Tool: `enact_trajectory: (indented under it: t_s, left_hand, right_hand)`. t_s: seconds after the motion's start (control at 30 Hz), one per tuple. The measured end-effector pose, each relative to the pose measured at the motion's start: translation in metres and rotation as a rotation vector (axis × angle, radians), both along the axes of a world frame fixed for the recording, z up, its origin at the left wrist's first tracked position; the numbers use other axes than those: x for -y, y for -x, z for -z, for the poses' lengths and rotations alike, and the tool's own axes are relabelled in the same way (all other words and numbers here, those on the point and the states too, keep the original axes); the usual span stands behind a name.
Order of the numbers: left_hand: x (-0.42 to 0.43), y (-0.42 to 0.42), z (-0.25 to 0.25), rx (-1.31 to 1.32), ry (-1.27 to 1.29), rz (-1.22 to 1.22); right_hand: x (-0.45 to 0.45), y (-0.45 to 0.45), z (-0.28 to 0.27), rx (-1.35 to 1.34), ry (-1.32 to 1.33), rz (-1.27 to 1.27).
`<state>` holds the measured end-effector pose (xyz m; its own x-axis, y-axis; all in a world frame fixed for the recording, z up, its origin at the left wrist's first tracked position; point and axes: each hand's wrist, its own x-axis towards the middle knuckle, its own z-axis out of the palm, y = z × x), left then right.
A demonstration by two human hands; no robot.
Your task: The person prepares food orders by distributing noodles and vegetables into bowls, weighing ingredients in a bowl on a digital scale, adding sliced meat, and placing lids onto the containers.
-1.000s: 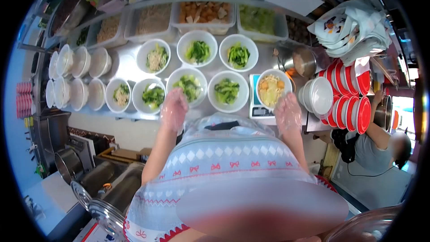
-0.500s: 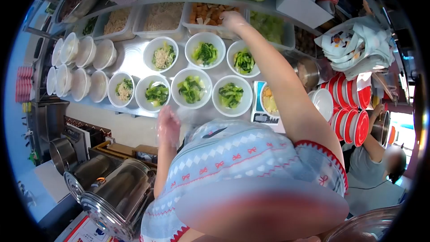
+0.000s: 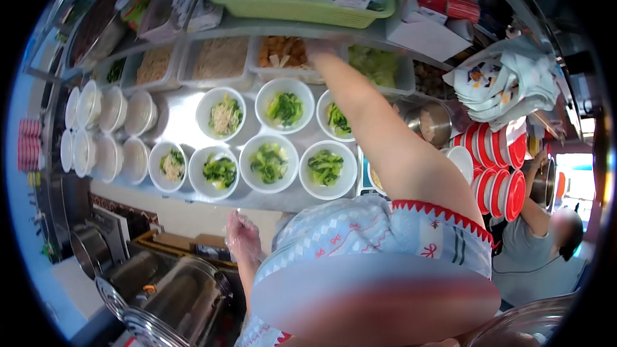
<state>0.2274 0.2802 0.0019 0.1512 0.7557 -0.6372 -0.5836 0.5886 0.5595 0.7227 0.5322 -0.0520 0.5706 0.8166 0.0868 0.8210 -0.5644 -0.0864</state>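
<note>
My right hand [image 3: 323, 49] reaches under the shelf edge, at the right end of a clear tub [image 3: 257, 72] of orange-brown chunks [image 3: 281, 51]. Its fingers are smeared and partly hidden. My left hand [image 3: 244, 236], in a clear plastic glove, hangs before the counter's front edge with its fingers curled and nothing visible in them. Between the hands stand several white bowls [image 3: 328, 195] with chopped leafy greens [image 3: 324, 167]. Two bowls at the left also have pale shreds [image 3: 225, 115] on top. My right arm partly covers a bowl [image 3: 375, 177] on a scale [image 3: 363, 180].
Stacked white bowls [image 3: 138, 112] lie on their sides at the left. Tubs of pale shreds [image 3: 220, 58] and light green vegetable [image 3: 373, 64] line the back, below a shelf with a green basket [image 3: 295, 9]. Red-rimmed containers [image 3: 514, 193] and another person [image 3: 527, 244] are at the right.
The view has tilted up, so the counter sits lower. My right hand has gone farther under the shelf edge, by the chunk tub. My left hand is now farther from the bowls.
</note>
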Motion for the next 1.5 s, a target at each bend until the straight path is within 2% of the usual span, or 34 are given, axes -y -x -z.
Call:
enact_trajectory:
  t_s: [0.37, 0.53, 0.57, 0.63, 0.7, 0.77, 0.97, 1.03, 1.07, 1.13, 1.17, 1.23, 1.3, 1.33, 1.37, 1.4, 1.47, 1.5]
  left_hand:
    - [-0.007, 0.003, 0.012, 0.054, -0.026, -0.012]
    - [-0.013, -0.007, -0.001, 0.065, -0.050, 0.039]
    - [-0.012, -0.007, -0.001, 0.053, -0.049, 0.047]
    - [-0.012, -0.007, -0.003, 0.034, -0.017, 0.030]
    - [-0.012, -0.006, 0.000, 0.060, -0.057, 0.077]
    - [-0.011, -0.004, -0.003, 0.036, -0.017, 0.050]
    - [-0.013, -0.005, 0.006, 0.036, 0.031, -0.019]
    - [-0.012, -0.005, 0.004, -0.003, 0.080, -0.041]
    - [-0.013, -0.006, 0.002, 0.024, 0.027, -0.014]
    - [-0.015, -0.006, 0.006, 0.088, -0.050, 0.033]
    - [-0.011, -0.002, 0.009, 0.082, -0.032, 0.068]
    - [-0.017, -0.008, 0.014, 0.020, 0.064, -0.036]
    - [-0.021, -0.016, 0.012, 0.060, 0.021, 0.058]
    - [-0.021, -0.020, 0.009, 0.058, 0.030, 0.103]
    - [-0.021, -0.024, 0.006, 0.050, 0.042, 0.142]
    - [-0.024, -0.029, 0.003, 0.032, -0.009, 0.199]
    - [-0.030, -0.043, -0.008, 0.031, -0.046, 0.234]
    - [-0.032, -0.048, -0.011, 0.023, -0.066, 0.279]
  right_hand:
    - [0.020, 0.006, -0.009, -0.059, -0.200, 0.050]
    - [0.034, 0.008, -0.025, -0.119, -0.443, 0.038]
    - [0.032, 0.002, -0.023, -0.193, -0.401, 0.011]
    - [0.010, -0.020, 0.012, -0.455, -0.141, -0.072]
    - [-0.003, -0.033, 0.040, -0.664, -0.043, -0.102]
    - [0.000, -0.021, 0.034, -0.795, -0.126, -0.021]
    - [-0.005, -0.039, 0.039, -0.907, -0.105, -0.244]
    - [0.011, -0.014, 0.005, -1.496, -0.490, 0.316]
    - [0.021, -0.013, -0.003, -1.501, -0.491, 0.331]
    - [0.056, -0.022, -0.015, -1.725, -0.459, 0.234]
    - [0.091, -0.020, -0.033, -1.720, -0.415, 0.117]
    - [0.170, 0.001, -0.078, -1.555, -0.374, -0.024]
    - [0.245, 0.007, -0.095, -1.388, -0.334, 0.081]
    - [0.284, 0.002, -0.083, -1.403, -0.330, 0.011]
    - [0.319, 0.018, -0.098, -1.363, -0.289, 0.116]
    - [0.354, 0.017, -0.078, -1.222, -0.234, 0.142]
    - [0.391, 0.043, -0.111, -1.169, 0.096, 0.314]
    - [0.415, 0.046, -0.096, -1.133, 0.035, 0.273]
